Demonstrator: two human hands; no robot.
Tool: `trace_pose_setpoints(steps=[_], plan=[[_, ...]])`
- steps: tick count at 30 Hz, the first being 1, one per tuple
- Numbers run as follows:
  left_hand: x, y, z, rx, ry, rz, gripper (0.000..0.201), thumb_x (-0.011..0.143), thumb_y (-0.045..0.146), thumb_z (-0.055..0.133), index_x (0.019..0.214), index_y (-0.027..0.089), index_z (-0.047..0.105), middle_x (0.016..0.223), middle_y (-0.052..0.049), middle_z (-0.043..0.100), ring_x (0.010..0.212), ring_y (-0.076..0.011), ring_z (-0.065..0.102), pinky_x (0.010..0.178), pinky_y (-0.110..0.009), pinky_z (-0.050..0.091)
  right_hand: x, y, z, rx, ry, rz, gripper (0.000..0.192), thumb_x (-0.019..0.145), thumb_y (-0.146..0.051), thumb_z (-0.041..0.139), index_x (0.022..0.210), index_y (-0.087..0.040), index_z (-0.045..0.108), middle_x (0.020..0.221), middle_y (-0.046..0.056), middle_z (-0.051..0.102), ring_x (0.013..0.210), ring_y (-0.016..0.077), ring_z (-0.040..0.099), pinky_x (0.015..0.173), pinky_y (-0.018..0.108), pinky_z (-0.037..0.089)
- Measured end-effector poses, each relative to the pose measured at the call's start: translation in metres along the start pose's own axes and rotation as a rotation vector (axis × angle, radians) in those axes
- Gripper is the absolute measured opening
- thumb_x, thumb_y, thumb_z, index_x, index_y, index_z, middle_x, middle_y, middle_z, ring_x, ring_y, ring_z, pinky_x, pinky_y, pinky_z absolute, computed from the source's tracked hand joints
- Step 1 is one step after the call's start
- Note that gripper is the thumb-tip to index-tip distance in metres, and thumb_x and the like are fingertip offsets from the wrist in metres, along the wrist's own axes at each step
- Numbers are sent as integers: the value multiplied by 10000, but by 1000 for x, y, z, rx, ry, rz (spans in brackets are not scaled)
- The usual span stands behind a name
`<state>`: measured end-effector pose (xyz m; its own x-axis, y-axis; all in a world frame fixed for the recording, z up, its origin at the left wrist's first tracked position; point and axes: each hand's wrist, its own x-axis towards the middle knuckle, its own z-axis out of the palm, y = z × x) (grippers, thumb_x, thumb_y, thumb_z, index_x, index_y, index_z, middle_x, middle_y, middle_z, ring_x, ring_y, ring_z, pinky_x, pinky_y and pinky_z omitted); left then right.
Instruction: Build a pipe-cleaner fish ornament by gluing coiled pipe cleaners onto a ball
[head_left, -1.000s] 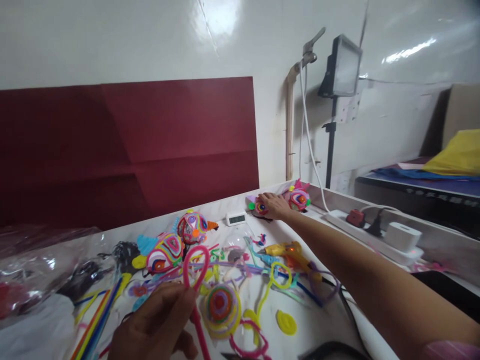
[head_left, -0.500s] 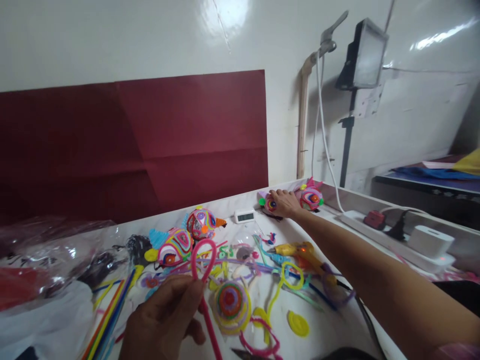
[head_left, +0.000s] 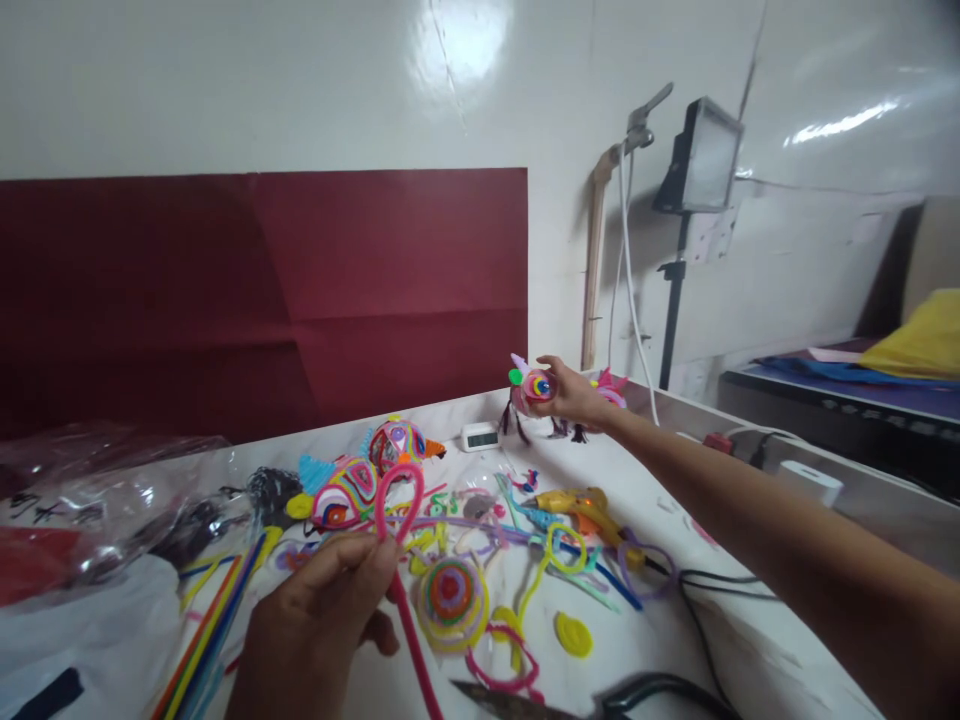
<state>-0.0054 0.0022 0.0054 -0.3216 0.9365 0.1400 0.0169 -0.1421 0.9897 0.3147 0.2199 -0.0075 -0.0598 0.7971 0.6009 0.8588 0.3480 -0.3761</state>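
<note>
Pink pipe cleaner (head_left: 397,545) (left-hand (head_left: 315,630) grip)

Glue gun (head_left: 581,503) — small clock (head_left: 480,436)

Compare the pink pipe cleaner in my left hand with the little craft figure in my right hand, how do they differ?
The pink pipe cleaner is one colour, bent into an open loop; the craft figure is multicoloured and compact, with dark strands dangling. The pipe cleaner is held low over the table, the figure lifted at the far end. Both are pinched in fingertips.
</note>
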Motion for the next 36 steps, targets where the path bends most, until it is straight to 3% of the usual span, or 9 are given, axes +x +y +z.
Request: trace_pose_setpoints(steps=[4,10,15,21,24,29,33,36], plan=[[-3,6,-3,-28,13,19,338,558,501,772,637,185,679,551,15,591,374,-82,458,371,-208,388,-11,-29,-21,239,-68,-17,798,602,-300,753,1279,-204,342,1051,76,646,858,236,651,758,360,513],[-10,20,-15,-114,-33,56,274,591,431,774,666,182,687,525,25,568,418,-79,472,415,-188,385,-33,-80,-49,503,-146,-76,796,602,-298,743,1276,-186,334,1179,127,552,941,239,628,774,367,538],[-14,38,-27,-189,-82,105,285,561,379,810,686,157,682,551,36,562,432,-61,468,410,-164,386,-44,-115,-68,624,-185,-82,769,582,-279,777,1239,-200,384,1232,133,530,1041,272,595,871,419,516],[-15,53,-44,-239,-47,171,248,545,318,808,650,140,671,594,16,610,458,-67,492,393,-159,405,-48,-159,-82,691,-166,-150,763,523,-265,830,1182,-218,449,1266,88,514,1161,298,515,989,463,435],[-18,47,-58,-210,-10,161,240,530,309,808,646,138,685,608,10,601,484,-73,493,387,-157,404,-55,-183,-74,726,-228,-206,763,533,-258,824,1189,-210,439,1176,69,552,1114,282,539,959,459,457],[-24,22,-84,-207,-8,73,269,528,324,828,654,133,686,598,23,559,515,-67,465,396,-146,403,-77,-219,-40,754,-358,-297,792,539,-247,798,1225,-191,407,1200,85,542,1035,248,579,873,381,489],[-26,-3,-102,-230,-43,14,265,581,327,815,707,127,696,654,13,563,574,-71,483,419,-135,418,-98,-244,-10,523,-458,-307,823,584,-242,757,1307,-186,367,989,38,640,850,238,623,769,379,488],[-25,-23,-112,-276,-28,-28,258,595,320,809,723,130,690,680,12,574,589,-71,497,431,-134,427,-116,-259,11,314,-424,-362,825,579,-280,761,1307,-161,390,1068,89,643,943,280,609,814,394,454]])
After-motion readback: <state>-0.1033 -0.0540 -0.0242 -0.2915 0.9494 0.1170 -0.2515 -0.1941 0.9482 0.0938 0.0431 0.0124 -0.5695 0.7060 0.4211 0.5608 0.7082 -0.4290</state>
